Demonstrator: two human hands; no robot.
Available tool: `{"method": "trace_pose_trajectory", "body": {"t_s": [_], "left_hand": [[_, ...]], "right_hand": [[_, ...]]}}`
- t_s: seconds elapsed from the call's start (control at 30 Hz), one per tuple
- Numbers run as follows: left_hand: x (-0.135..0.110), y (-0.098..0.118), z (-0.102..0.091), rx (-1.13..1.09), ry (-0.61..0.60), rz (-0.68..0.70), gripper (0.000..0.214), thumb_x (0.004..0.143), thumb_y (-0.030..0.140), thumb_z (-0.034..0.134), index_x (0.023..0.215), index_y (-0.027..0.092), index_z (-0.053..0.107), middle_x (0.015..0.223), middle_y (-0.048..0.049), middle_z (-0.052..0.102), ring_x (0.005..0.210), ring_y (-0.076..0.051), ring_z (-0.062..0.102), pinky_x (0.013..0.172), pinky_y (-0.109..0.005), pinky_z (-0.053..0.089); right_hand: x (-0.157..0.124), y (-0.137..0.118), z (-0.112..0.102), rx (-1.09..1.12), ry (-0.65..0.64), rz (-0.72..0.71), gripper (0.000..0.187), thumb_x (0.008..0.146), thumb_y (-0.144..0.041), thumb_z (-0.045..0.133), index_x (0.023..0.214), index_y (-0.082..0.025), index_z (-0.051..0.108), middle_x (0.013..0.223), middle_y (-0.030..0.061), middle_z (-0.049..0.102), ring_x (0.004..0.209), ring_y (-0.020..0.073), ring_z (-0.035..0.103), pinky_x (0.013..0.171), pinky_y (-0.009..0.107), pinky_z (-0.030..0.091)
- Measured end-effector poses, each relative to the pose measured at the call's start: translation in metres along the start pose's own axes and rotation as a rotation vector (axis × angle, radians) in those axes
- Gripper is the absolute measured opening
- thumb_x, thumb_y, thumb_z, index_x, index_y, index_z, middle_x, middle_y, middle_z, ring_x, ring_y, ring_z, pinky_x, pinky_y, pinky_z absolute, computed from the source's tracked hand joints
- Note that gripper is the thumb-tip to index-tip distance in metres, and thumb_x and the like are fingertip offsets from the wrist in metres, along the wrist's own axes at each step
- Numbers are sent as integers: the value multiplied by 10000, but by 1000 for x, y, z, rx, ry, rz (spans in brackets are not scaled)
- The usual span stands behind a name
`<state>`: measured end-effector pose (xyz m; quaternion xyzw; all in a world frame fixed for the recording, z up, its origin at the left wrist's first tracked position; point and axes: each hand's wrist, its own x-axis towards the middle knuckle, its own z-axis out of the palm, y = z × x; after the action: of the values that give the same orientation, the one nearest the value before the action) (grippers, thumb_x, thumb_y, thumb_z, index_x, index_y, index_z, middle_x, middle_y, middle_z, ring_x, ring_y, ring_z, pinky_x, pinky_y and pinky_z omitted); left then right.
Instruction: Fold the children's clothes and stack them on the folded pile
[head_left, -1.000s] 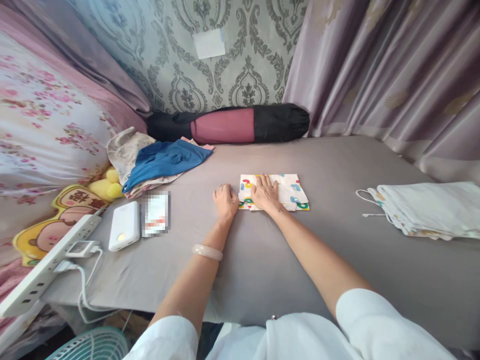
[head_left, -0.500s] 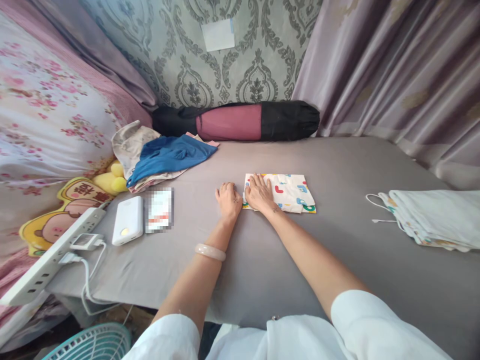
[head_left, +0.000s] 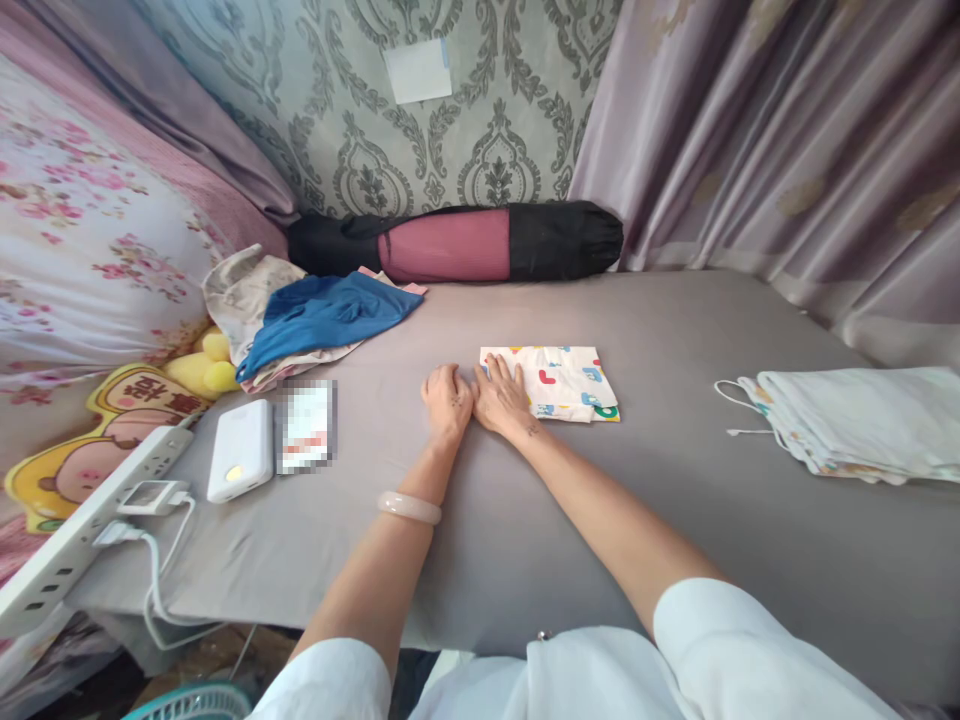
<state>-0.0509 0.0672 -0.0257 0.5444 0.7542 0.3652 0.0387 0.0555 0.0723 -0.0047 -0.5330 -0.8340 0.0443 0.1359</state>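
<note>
My right hand (head_left: 501,398) lies spread on the folded cloth (head_left: 566,385), just right of frame centre — probably keeping it flat — while my left hand (head_left: 448,402) curls alongside, any pinch hidden.

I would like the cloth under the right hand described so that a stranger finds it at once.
Look at the wide grey sheet. Near its middle, the right hand lies on the left part of a flat, folded cloth. Its white top carries red and blue figures, unlike the mostly white stack at the far right and the plain blue fabric at the back left.
</note>
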Motion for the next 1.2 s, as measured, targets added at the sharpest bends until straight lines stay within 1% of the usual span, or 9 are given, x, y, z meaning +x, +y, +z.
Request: {"method": "trace_pose_trajectory", "body": {"t_s": [0.2, 0.37, 0.43, 0.53, 0.63, 0.73, 0.97, 1.07, 1.2], "left_hand": [[-1, 2, -4, -5, -23, 93, 312, 891, 165, 368, 1110, 190, 590, 1144, -108, 679, 1173, -221, 581, 1077, -431, 361], [-6, 9, -7, 57, -74, 214, 347, 922, 164, 344, 1185, 190, 569, 1256, -113, 639, 1290, -210, 500, 1123, -428, 298], [-10, 14, -8, 91, -126, 301, 363, 950, 220, 338, 1248, 200, 546, 1323, -105, 604, 1344, -211, 443, 1150, -445, 250], [-16, 21, -11, 152, -265, 462, 440, 982, 350, 315, 1375, 215, 462, 1452, -86, 496, 1420, -219, 329, 1182, -490, 162], [-18, 25, -13, 222, -392, 561, 515, 992, 437, 271, 1441, 217, 397, 1524, -76, 395, 1455, -231, 251, 1187, -539, 108], [-17, 27, -14, 266, -457, 584, 548, 994, 476, 231, 1453, 221, 390, 1535, -81, 373, 1450, -236, 265, 1186, -555, 104], [-16, 26, -13, 270, -485, 571, 569, 988, 521, 225, 1451, 238, 395, 1540, -83, 365, 1443, -233, 282, 1185, -554, 106], [-16, 26, -15, 269, -495, 569, 583, 981, 541, 241, 1459, 239, 383, 1545, -84, 354, 1451, -238, 262, 1185, -557, 95], [-15, 27, -16, 273, -509, 575, 612, 965, 578, 270, 1466, 241, 369, 1548, -89, 347, 1455, -242, 250, 1184, -560, 88]], "right_hand": [[5, 3, 0, 89, -18, 15, 509, 987, -309, 259, 1435, -131, 422, 1547, 131, 337, 1445, 265, 219, 1161, 502, 126], [10, 24, -11, 181, -28, 73, 531, 983, -260, 198, 1462, -110, 371, 1542, 96, 356, 1438, 194, 246, 1148, 371, 237], [7, 40, -19, 143, -9, 90, 527, 979, -254, 216, 1462, -113, 372, 1551, 103, 336, 1446, 212, 231, 1161, 400, 210], [-1, 65, -29, 47, -16, 136, 533, 975, -266, 250, 1467, -95, 365, 1568, 126, 293, 1461, 254, 187, 1176, 473, 143], [-6, 81, -31, -22, -26, 144, 550, 980, -299, 249, 1477, -87, 351, 1572, 134, 277, 1463, 265, 177, 1176, 499, 118], [-7, 87, -26, -46, -57, 115, 562, 987, -335, 237, 1498, -118, 324, 1574, 114, 282, 1457, 260, 198, 1174, 497, 132], [-6, 90, -14, -65, -45, 101, 560, 987, -358, 243, 1500, -149, 324, 1570, 96, 297, 1449, 260, 212, 1168, 495, 132], [-6, 90, -14, -52, -42, 101, 553, 987, -358, 248, 1497, -159, 328, 1571, 91, 296, 1450, 255, 207, 1169, 489, 127], [-7, 95, -23, 8, -70, 80, 534, 990, -348, 233, 1475, -164, 362, 1557, 90, 327, 1441, 238, 236, 1161, 464, 176]]}}
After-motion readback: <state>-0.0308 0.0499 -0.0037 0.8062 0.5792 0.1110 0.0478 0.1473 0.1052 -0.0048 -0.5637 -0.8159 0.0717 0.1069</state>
